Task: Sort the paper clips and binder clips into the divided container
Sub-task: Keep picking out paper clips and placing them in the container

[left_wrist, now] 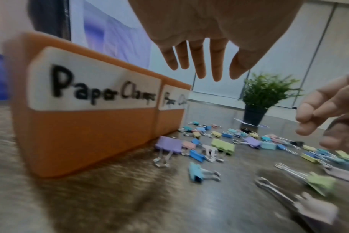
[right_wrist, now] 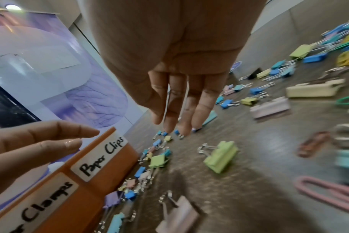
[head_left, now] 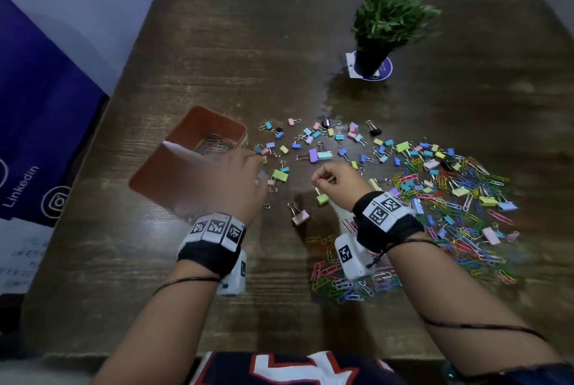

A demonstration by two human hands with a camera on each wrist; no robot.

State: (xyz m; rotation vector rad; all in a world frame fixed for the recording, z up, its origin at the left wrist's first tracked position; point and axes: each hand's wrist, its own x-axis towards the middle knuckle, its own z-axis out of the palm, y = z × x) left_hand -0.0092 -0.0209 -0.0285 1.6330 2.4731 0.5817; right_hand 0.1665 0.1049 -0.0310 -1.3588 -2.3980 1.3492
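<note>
An orange divided container (head_left: 174, 173) stands at the left, labelled "Paper Clamps" (left_wrist: 94, 85) and "Paper Clips" (right_wrist: 104, 157). Its far compartment holds paper clips (head_left: 214, 143). My left hand (head_left: 257, 167) hovers blurred beside its right wall, fingers straight and spread (left_wrist: 205, 71), holding nothing. My right hand (head_left: 315, 181) has its fingers curled with the thumb against them; nothing shows between them (left_wrist: 309, 126). A green binder clip (head_left: 322, 198) is just below it, apart from the fingers (right_wrist: 221, 156). A pink binder clip (head_left: 299, 216) lies nearer me.
Pastel binder clips (head_left: 320, 154) are scattered across the middle of the dark wooden table. Coloured paper clips (head_left: 459, 198) are heaped at the right and under my right wrist (head_left: 341, 282). A potted plant (head_left: 388, 27) stands at the back. A blue banner (head_left: 37, 136) hangs left.
</note>
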